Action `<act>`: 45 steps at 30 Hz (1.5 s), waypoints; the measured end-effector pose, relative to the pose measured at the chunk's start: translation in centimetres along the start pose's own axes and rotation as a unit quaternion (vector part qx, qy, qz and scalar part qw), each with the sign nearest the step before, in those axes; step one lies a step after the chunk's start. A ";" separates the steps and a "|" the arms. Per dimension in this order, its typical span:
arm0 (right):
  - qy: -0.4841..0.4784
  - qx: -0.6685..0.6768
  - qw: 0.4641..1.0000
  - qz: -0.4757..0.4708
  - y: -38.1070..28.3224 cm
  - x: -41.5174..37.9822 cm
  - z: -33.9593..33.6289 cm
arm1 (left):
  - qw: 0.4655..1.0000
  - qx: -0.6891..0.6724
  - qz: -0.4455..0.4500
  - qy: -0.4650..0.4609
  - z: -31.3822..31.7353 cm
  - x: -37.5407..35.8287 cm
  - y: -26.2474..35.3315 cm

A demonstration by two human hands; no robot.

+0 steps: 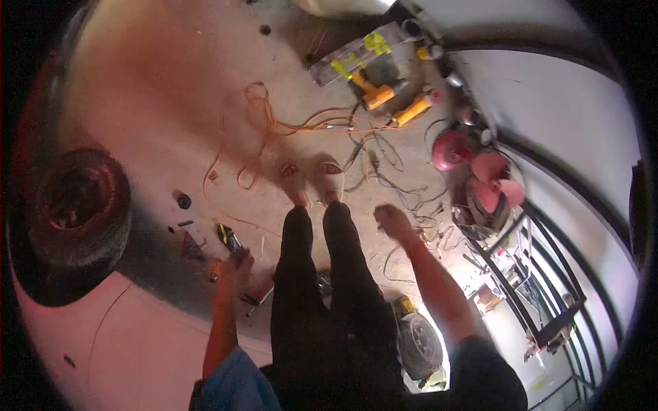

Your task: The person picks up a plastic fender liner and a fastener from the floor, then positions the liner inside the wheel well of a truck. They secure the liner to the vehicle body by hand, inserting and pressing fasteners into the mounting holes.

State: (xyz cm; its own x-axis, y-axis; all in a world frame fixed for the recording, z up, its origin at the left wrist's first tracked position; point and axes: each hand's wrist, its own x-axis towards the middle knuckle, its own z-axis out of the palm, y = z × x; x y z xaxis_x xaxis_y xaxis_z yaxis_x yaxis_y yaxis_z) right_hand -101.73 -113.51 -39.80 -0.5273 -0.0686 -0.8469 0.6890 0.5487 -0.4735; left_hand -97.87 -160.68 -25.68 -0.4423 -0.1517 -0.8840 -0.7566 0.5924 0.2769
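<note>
My left hand [237, 264] hangs low on the left, its fingers dim and curled. It overlaps the near end of a dark tool with yellow and silver parts [227, 236]. A small orange-yellow thing [215, 271] shows beside the wrist. I cannot tell what the left fingers hold. On the other side, my right hand [393, 221] is held out in front of the body, fingers curled into a loose fist with nothing showing in them. Below it, thin dark cables [397, 185] lie over the floor.
An orange cord [274, 127] runs across the concrete floor [171, 89]. Yellow power tools [373, 90] lie ahead by a long bar [360, 53]. A black metal frame [528, 274] and red fan-like blades [492, 181] stand right. A car wheel [75, 205] is left, a small tire [419, 342] near my leg.
</note>
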 end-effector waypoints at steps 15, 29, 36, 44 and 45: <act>0.134 -0.468 0.855 -0.179 2.5 40.6 5.6 | 0.970 -0.109 -0.196 -0.094 19.1 1.2 -18.7; 0.033 -0.620 0.768 -0.155 8.6 44.6 3.7 | 0.982 -0.121 -0.139 -0.048 24.1 -5.8 -16.7; 0.028 -0.699 0.677 -0.227 2.4 37.9 1.7 | 0.978 -0.185 -0.093 0.034 28.4 -7.4 -16.0; -0.060 -0.383 0.919 -0.074 -6.8 20.6 -3.8 | 0.983 -0.109 -0.025 0.147 27.8 -8.4 -10.6; -0.070 -0.383 0.916 -0.094 -9.0 17.9 -3.7 | 0.976 -0.126 -0.034 0.174 28.3 -8.7 -10.1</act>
State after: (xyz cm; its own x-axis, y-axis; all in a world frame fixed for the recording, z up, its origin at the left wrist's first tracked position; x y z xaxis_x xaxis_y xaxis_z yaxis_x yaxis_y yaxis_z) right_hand -119.22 -116.61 -49.84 -0.4954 -0.2986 -0.8157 0.0124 0.9365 -0.3504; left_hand -72.75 -142.95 -31.46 -0.4911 -0.4691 -0.7340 -0.8647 0.3646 0.3455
